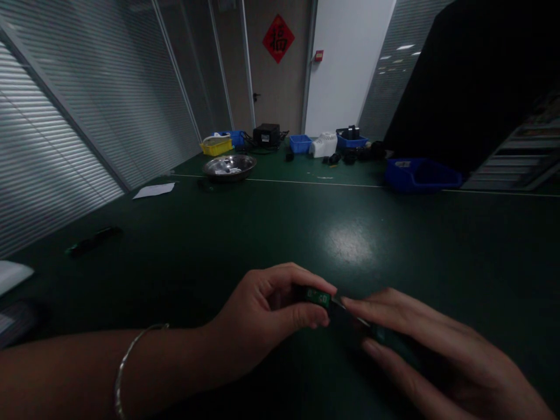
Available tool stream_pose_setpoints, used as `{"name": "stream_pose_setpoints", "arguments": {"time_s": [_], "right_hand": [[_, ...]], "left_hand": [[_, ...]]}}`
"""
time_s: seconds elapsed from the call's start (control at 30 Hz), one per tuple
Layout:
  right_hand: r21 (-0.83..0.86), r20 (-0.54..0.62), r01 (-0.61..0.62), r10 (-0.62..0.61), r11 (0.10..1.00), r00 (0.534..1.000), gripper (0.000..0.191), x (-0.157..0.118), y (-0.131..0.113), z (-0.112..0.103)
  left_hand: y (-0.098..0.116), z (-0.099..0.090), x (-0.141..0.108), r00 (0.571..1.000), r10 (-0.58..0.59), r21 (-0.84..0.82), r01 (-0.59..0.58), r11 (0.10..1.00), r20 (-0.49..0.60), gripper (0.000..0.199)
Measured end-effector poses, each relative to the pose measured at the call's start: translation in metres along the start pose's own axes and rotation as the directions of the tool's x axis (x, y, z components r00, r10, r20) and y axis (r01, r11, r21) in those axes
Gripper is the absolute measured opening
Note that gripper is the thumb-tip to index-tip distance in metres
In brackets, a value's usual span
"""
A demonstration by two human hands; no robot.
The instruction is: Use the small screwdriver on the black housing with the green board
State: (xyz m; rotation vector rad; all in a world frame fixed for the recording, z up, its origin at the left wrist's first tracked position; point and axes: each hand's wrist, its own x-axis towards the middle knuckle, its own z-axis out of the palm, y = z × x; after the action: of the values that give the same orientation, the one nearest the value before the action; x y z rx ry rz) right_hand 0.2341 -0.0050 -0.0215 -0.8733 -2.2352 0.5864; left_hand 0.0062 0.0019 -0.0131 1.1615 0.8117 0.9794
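Note:
My left hand (pixel 266 315) is closed, with thumb and fingers pinching a small dark piece with a green face and pale markings (pixel 318 297). My right hand (pixel 441 350) is closed round a slim tool with a thin metal shaft (pixel 362 321) and what looks like a greenish handle. The shaft points left and its tip is at or very close to the green-faced piece; contact cannot be made out. Both hands are just above the dark green table (pixel 245 233). Shadow hides the lower side of the piece and most of the tool's handle.
At the back left stands a metal bowl (pixel 230 168) holding small pale items, near a white paper (pixel 154 190). Dark green-edged parts (pixel 93 240) lie left. Behind are a yellow tray (pixel 217 147), a black box (pixel 266 135), a white housing (pixel 324 144) and a blue bin (pixel 405 178).

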Motion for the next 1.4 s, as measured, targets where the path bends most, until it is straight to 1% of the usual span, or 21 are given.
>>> {"name": "stream_pose_setpoints", "arguments": {"time_s": [0.07, 0.17, 0.27, 0.37, 0.4, 0.5, 0.53, 0.6, 0.67, 0.8, 0.87, 0.93, 1.0, 1.07, 1.13, 1.23, 1.4], "right_hand": [[-0.022, -0.041, 0.002, -0.003, 1.000, 0.999, 0.048, 0.0006, -0.0005, 0.0004], [0.002, -0.072, 0.024, -0.024, 1.000, 0.997, 0.049, 0.0017, -0.0004, 0.0007], [0.003, -0.041, 0.030, -0.030, 1.000, 0.999, 0.050, 0.0025, 0.0000, 0.0000], [0.004, 0.011, 0.018, -0.018, 1.000, 1.000, 0.050, 0.0026, -0.0003, -0.0007], [0.010, 0.017, 0.018, -0.018, 1.000, 1.000, 0.052, 0.0024, -0.0005, -0.0007], [0.023, 0.032, 0.033, -0.034, 0.999, 0.999, 0.059, 0.0017, -0.0010, -0.0004], [0.029, 0.036, 0.045, -0.046, 0.999, 0.998, 0.060, 0.0015, -0.0011, -0.0003], [0.036, 0.036, 0.065, -0.066, 0.997, 0.997, 0.061, 0.0009, -0.0011, 0.0001], [0.028, 0.009, 0.061, -0.061, 0.998, 0.998, 0.061, 0.0005, -0.0015, 0.0009], [0.037, -0.088, 0.026, -0.023, 0.999, 0.996, 0.054, 0.0013, -0.0033, 0.0036], [0.047, -0.106, 0.032, -0.027, 0.998, 0.994, 0.052, 0.0020, -0.0040, 0.0041], [0.033, -0.087, 0.028, -0.025, 0.999, 0.996, 0.052, 0.0022, -0.0040, 0.0033], [0.009, -0.054, 0.014, -0.014, 1.000, 0.998, 0.050, 0.0020, -0.0039, 0.0019], [0.000, -0.030, -0.001, 0.001, 1.000, 1.000, 0.048, 0.0016, -0.0039, 0.0009], [0.004, -0.019, -0.012, 0.012, 1.000, 1.000, 0.048, 0.0016, -0.0044, 0.0008], [0.014, -0.027, -0.007, 0.007, 1.000, 1.000, 0.051, 0.0021, -0.0056, 0.0018], [0.042, -0.041, -0.020, 0.022, 0.999, 0.999, 0.046, 0.0030, -0.0066, 0.0023]], "left_hand": [[0.0005, -0.0002, -0.0002, 0.999, -0.022, 0.010, 0.023, 1.000, -0.036, 0.025], [0.0005, -0.0004, -0.0001, 0.998, -0.050, -0.018, 0.049, 0.999, -0.038, 0.022], [-0.0008, -0.0009, 0.0005, 0.998, -0.063, -0.056, 0.062, 0.996, -0.014, 0.024], [-0.0023, -0.0017, 0.0014, 0.998, -0.054, -0.082, 0.057, 0.995, 0.037, 0.016], [-0.0026, -0.0020, 0.0015, 0.997, -0.053, -0.093, 0.059, 0.994, 0.062, 0.020], [-0.0037, -0.0019, 0.0016, 0.989, -0.064, -0.112, 0.079, 0.991, 0.133, 0.044], [-0.0041, -0.0015, 0.0015, 0.986, -0.063, -0.112, 0.081, 0.990, 0.155, 0.047], [-0.0050, -0.0004, 0.0013, 0.982, -0.048, -0.118, 0.070, 0.991, 0.183, 0.041], [-0.0057, 0.0007, 0.0013, 0.984, -0.024, -0.151, 0.051, 0.987, 0.174, 0.030], [-0.0052, 0.0014, 0.0017, 0.998, -0.004, -0.176, 0.015, 0.984, 0.060, 0.022], [-0.0039, 0.0010, 0.0019, 1.000, 0.003, -0.155, -0.001, 0.988, 0.013, 0.022], [-0.0025, 0.0004, 0.0018, 1.000, 0.009, -0.118, -0.011, 0.993, -0.021, 0.024], [-0.0013, -0.0002, 0.0013, 0.998, 0.026, -0.023, -0.027, 0.999, -0.052, 0.024], [-0.0004, -0.0008, 0.0001, 0.995, 0.076, 0.104, -0.069, 0.992, -0.068, 0.021], [-0.0002, -0.0015, -0.0016, 0.986, 0.151, 0.213, -0.133, 0.968, -0.067, 0.019], [-0.0006, -0.0026, -0.0039, 0.970, 0.241, 0.314, -0.216, 0.925, -0.040, 0.020], [-0.0002, -0.0030, -0.0061, 0.949, 0.314, 0.379, -0.288, 0.879, -0.007, 0.017]]}}
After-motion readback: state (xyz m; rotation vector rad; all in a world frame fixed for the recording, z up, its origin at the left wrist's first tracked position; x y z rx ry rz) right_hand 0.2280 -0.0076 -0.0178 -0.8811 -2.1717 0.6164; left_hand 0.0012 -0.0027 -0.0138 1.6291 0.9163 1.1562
